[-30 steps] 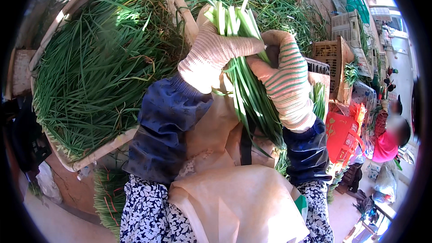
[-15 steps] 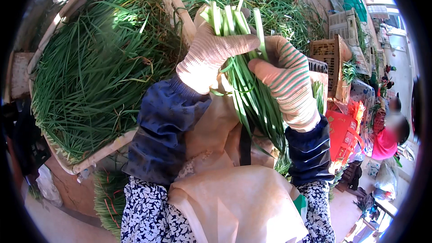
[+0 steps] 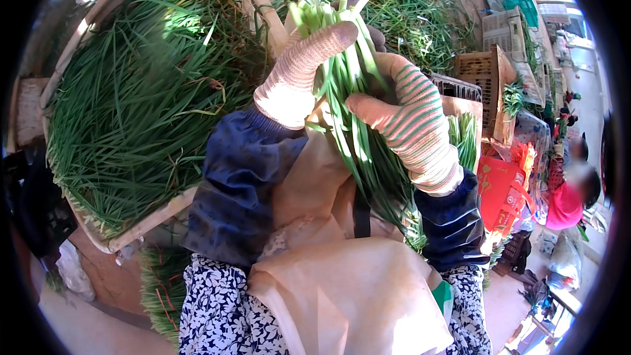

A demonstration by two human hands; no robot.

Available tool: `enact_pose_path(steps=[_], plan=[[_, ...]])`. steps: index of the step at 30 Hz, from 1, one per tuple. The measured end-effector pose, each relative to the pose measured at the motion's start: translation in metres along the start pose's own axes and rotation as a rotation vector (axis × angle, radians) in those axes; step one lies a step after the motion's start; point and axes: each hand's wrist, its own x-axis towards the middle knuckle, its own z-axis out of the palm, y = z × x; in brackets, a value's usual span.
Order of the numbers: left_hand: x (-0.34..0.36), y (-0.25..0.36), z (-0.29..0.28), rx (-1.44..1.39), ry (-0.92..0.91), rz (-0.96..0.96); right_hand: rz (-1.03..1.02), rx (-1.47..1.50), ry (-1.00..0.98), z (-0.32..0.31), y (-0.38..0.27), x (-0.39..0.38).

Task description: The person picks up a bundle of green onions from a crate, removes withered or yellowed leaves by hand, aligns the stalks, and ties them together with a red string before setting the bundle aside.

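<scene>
Clutching the Green Bunch (image 3: 361,151), Pale Ends Up

Upright at the upper centre of the frame, the long-leaved bunch shows its pale stalk ends at the top, its darker leaves slanting down toward the lower right in front of a tan apron (image 3: 355,289). The left grip (image 3: 328,59), in a light knit glove, is clamped on the bunch just below the pale ends, thumb laid across the front and darkened fingertips showing on the far side. The right grip (image 3: 378,82), in a glove striped with green, curls against the bunch's right side, thumb resting on the leaves; its fingertips are hidden, and whether it is closed on any stalks cannot be told. Dark blue sleeves (image 3: 240,177) cover both forearms.

Filling the left of the frame, a heap of greens (image 3: 138,105) lies in a large pale-rimmed tray (image 3: 154,221). Loose greens (image 3: 414,10) spread across the top. Bundled greens with reddish bands (image 3: 159,286) sit at lower left. At right are a brown slatted crate (image 3: 474,75), a red bag (image 3: 497,184) and, farther off, a person in a pink top (image 3: 564,207).
</scene>
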Motion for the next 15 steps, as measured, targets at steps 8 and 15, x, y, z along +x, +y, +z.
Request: enact_pose_path(steps=[8,15], plan=[[0.006,-0.003,-0.012,0.298,0.015,0.124,0.137,0.269,-0.016,0.001,-0.01,0.006],[0.003,-0.002,-0.01,0.179,0.063,0.059,0.252,0.325,-0.105,-0.023,-0.017,0.009]])
